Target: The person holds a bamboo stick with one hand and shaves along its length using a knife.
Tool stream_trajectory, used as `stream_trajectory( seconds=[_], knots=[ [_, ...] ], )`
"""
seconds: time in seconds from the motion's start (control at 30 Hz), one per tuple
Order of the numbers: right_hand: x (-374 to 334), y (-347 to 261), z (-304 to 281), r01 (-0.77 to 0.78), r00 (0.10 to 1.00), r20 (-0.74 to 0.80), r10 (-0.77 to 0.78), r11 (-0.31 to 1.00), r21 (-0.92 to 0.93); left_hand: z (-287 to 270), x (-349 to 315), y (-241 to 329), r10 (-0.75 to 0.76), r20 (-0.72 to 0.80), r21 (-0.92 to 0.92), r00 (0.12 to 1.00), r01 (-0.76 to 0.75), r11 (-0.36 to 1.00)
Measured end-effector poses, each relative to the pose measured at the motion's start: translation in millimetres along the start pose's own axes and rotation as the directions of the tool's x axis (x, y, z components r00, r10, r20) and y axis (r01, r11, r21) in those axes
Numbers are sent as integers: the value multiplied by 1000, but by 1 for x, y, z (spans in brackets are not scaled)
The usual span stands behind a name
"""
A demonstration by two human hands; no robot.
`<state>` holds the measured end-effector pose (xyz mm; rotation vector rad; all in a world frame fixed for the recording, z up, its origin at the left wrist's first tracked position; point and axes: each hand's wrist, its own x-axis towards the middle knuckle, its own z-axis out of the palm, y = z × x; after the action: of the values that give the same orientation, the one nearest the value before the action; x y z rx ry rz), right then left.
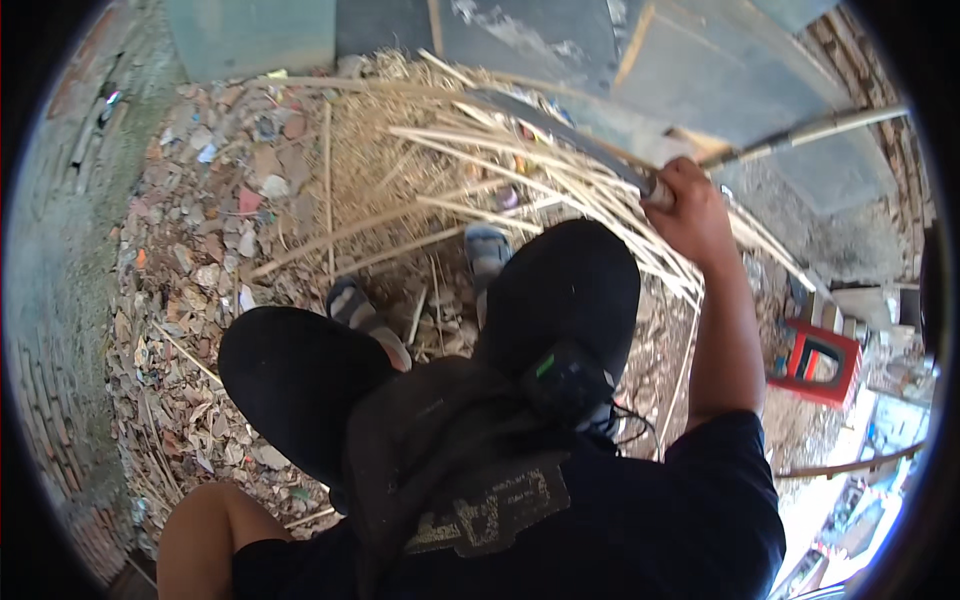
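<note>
My right hand point(688, 212) is closed round the handle of a machete point(570, 135). Its long grey blade reaches away to the upper left, over a pile of pale split bamboo strips point(590, 200). The strips lie fanned out on the ground beyond my right knee, and some pass beneath my wrist. Of my left arm only the bent elbow part point(205, 535) shows at the lower left. The left hand itself is out of sight.
Rubble and dry leaves point(210, 260) cover the ground at left, beside a brick wall point(60, 420). Grey panels point(530, 45) stand at the back. A red plastic stool point(845, 370) is at the right. My sandalled feet point(370, 320) rest among loose strips.
</note>
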<state>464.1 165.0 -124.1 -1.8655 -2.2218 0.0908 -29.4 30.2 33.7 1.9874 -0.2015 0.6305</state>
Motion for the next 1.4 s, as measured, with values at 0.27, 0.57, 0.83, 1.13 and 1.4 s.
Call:
stream_trajectory(
  seconds=[0.27, 0.57, 0.83, 1.13, 1.4],
  knots=[
    [1, -6, 14, 48, 998, -43, -45, 997, 64, -32, -31, -32, 134, -158, 108, 978, -118, 987],
    [45, -60, -5, 305, 943, 15, -332, 880, 365, -73, -57, -145, -15, -891, 446, 454, 866, -225],
    [95, -94, -26, 432, 873, 14, -488, 785, 444, -78, -77, -91, -296, -870, 476, 394, 825, -303],
    [124, -159, -41, 384, 922, -112, -370, 841, 380, 45, -130, -69, -368, -930, 8, -17, 998, -67],
    [136, -205, 0, 552, 821, -16, -571, 785, 281, 162, -140, -75, -343, -900, -310, -271, 949, 65]
  ],
)
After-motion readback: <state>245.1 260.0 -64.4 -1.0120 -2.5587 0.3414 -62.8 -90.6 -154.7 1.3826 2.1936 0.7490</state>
